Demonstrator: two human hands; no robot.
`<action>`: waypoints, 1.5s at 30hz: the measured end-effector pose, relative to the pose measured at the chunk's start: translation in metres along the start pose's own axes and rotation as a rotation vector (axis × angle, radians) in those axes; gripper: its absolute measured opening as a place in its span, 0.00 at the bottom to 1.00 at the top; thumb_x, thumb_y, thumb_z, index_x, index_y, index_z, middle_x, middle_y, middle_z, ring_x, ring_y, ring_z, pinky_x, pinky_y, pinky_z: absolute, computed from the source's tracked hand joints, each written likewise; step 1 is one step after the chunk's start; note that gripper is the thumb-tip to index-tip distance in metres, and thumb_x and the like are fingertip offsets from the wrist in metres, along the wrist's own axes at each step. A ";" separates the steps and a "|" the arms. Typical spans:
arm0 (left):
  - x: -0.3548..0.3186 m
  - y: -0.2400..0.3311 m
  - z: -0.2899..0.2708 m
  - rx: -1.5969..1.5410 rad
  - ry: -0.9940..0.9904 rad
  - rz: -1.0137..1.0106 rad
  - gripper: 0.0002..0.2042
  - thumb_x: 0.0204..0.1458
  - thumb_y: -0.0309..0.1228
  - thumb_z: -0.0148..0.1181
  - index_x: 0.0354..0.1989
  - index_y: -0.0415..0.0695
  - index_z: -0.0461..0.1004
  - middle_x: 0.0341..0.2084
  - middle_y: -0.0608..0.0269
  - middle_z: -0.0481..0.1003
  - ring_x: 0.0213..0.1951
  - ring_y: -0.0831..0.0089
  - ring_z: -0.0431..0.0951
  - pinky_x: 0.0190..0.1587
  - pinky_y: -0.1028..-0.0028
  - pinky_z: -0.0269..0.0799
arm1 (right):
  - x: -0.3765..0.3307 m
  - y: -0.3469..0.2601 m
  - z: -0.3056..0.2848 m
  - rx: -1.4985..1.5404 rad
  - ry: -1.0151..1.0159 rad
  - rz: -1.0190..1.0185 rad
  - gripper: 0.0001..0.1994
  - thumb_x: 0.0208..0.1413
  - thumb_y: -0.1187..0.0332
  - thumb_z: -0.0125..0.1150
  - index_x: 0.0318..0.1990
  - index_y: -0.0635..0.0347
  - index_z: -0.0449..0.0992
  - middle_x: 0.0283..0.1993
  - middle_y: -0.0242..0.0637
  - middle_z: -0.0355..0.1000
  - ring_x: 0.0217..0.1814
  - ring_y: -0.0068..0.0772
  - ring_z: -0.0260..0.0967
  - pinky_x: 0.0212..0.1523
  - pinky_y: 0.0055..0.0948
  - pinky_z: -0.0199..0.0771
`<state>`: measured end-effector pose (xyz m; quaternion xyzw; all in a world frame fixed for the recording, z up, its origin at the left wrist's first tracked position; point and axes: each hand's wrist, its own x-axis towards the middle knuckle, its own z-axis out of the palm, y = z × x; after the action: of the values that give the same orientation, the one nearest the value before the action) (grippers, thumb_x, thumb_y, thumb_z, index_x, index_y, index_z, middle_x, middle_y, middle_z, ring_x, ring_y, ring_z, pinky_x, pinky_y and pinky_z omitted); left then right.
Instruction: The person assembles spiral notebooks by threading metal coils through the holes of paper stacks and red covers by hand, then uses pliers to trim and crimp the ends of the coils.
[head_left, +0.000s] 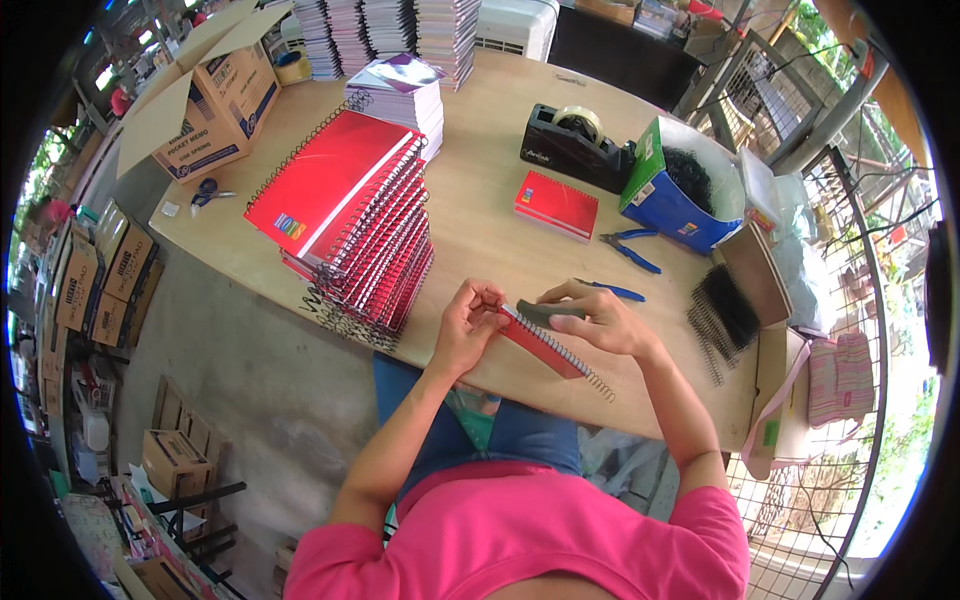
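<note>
Pale tabletop (480, 190) near wire mesh (790, 500) bears red notebooks (335, 185).

Over the near edge of the table (480, 215), the notebook (545, 348) is held between the left hand (470, 325) and the right hand (600, 315); to its left a stack (345, 190) is set, with a pile (405, 115) placed behind it; farther left, scissors (208, 193) are laid before a box (228, 100); beyond the notebook, a pad (556, 205) is placed in front of the tape dispenser (570, 155); right of that (just beside it) a bin (665, 215) is stood, with coils (688, 180) contained in it and pliers (633, 250) laid before it.
</note>
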<state>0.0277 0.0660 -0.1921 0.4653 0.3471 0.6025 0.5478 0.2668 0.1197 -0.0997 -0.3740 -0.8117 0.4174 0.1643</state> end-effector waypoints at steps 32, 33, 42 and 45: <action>-0.020 0.071 0.027 -0.064 -0.061 -0.073 0.39 0.61 0.15 0.53 0.77 0.52 0.42 0.49 0.49 0.79 0.34 0.89 0.71 0.39 0.88 0.67 | -0.044 -0.070 -0.027 -0.946 0.476 -0.385 0.30 0.44 0.55 0.73 0.58 0.49 0.76 0.52 0.33 0.71 0.58 0.42 0.67 0.69 0.60 0.55; -0.020 0.074 0.033 -0.079 -0.052 -0.090 0.39 0.61 0.16 0.52 0.77 0.53 0.41 0.49 0.48 0.78 0.34 0.89 0.72 0.39 0.88 0.68 | -0.042 -0.078 -0.028 -0.993 0.464 -0.431 0.30 0.44 0.55 0.73 0.58 0.46 0.76 0.53 0.30 0.71 0.59 0.40 0.66 0.70 0.64 0.49; -0.022 0.079 0.034 -0.079 -0.076 -0.135 0.42 0.60 0.16 0.52 0.78 0.54 0.37 0.51 0.45 0.77 0.39 0.86 0.76 0.45 0.84 0.71 | -0.028 -0.095 -0.036 -1.339 0.357 -0.759 0.28 0.45 0.55 0.73 0.57 0.41 0.78 0.52 0.25 0.73 0.61 0.31 0.68 0.72 0.68 0.46; -0.025 0.077 0.040 0.096 -0.029 -0.056 0.40 0.59 0.16 0.54 0.77 0.52 0.41 0.48 0.51 0.79 0.43 0.81 0.78 0.48 0.80 0.73 | -0.035 -0.098 -0.035 -0.904 0.202 -0.480 0.22 0.48 0.58 0.70 0.53 0.48 0.80 0.45 0.36 0.75 0.53 0.35 0.74 0.65 0.55 0.65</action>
<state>0.0387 0.0254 -0.1124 0.4899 0.3804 0.5629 0.5464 0.2639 0.0767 0.0009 -0.2494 -0.9538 -0.0624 0.1553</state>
